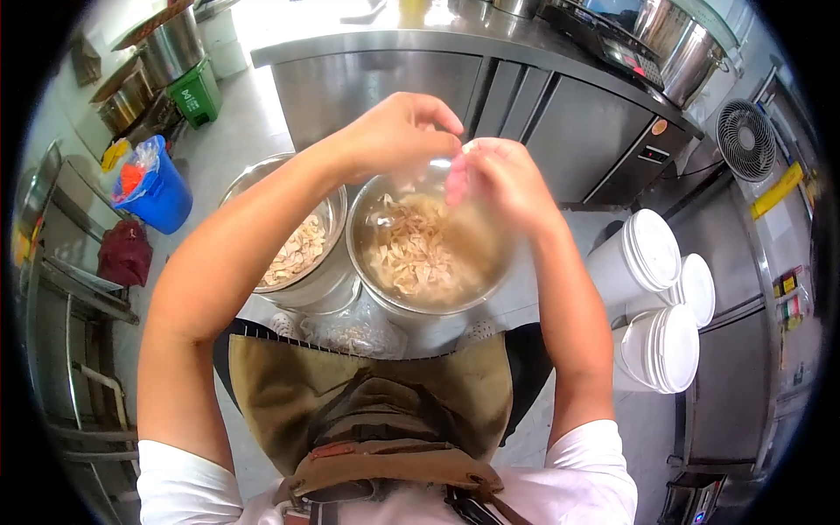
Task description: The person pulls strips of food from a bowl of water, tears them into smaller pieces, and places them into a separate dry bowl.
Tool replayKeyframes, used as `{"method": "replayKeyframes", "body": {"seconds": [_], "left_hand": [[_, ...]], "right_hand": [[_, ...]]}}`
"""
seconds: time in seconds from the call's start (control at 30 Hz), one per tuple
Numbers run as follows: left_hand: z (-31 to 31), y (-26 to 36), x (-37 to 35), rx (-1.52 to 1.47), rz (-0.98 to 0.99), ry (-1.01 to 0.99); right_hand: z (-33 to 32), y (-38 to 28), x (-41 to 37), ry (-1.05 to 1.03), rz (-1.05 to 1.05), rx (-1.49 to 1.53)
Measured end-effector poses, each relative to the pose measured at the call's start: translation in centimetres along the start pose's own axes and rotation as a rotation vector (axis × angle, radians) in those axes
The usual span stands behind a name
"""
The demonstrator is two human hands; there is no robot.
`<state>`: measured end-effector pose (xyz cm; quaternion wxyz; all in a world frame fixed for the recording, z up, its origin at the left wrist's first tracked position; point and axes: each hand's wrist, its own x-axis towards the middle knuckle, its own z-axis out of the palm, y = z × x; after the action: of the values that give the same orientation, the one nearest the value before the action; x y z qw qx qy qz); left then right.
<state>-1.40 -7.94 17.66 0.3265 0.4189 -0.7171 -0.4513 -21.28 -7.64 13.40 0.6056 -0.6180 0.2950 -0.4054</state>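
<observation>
Near: pale pieces (420,262) sit in cloudy liquid in the right bowl (360,234); more pieces (302,249) in the left bowl (335,219). I'd expect light, soft, slippery, easily torn; take broad edges gently. Left hand (407,131) and right hand (507,175) meet above the right bowl, fingers curled; can't tell grip closure or contents. Far: steel counter (376,92).

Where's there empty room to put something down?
Bare floor shows between the blue bucket and left bowl; the steel counter's front edge looks free too. It's crowded by the plastic bag against both bowls, and above the right bowl, where both hands are.
</observation>
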Motion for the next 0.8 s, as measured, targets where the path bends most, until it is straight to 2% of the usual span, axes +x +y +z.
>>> {"method": "replayKeyframes", "body": {"seconds": [0.1, 0.2, 0.3, 0.4, 0.5, 0.6, 0.8], "left_hand": [[0.4, 0.1, -0.2, 0.180, 0.022, -0.044], [0.7, 0.4, -0.5, 0.376, 0.153, 0.031], [0.8, -0.3, -0.2, 0.416, 0.259, 0.076], [1.0, -0.4, -0.4, 0.318, 0.232, 0.078], [1.1, -0.7, -0.3, 0.378, 0.286, 0.105], [1.3, -0.5, -0.3, 0.383, 0.209, 0.108], [1.0, -0.4, -0.6, 0.148, 0.069, 0.099]], "right_hand": [[0.0, -0.2, -0.1, -0.019, 0.010, -0.067], [-0.2, 0.1, 0.0, -0.032, 0.020, -0.081], [0.1, -0.1, 0.0, -0.027, 0.012, -0.106], [0.1, 0.2, 0.1, -0.017, -0.008, -0.112], [0.2, 0.6, 0.1, 0.010, -0.031, -0.155], [0.6, 1.0, 0.3, 0.046, -0.055, -0.200], [1.0, 1.5, 0.4, 0.036, -0.116, -0.154]]}}
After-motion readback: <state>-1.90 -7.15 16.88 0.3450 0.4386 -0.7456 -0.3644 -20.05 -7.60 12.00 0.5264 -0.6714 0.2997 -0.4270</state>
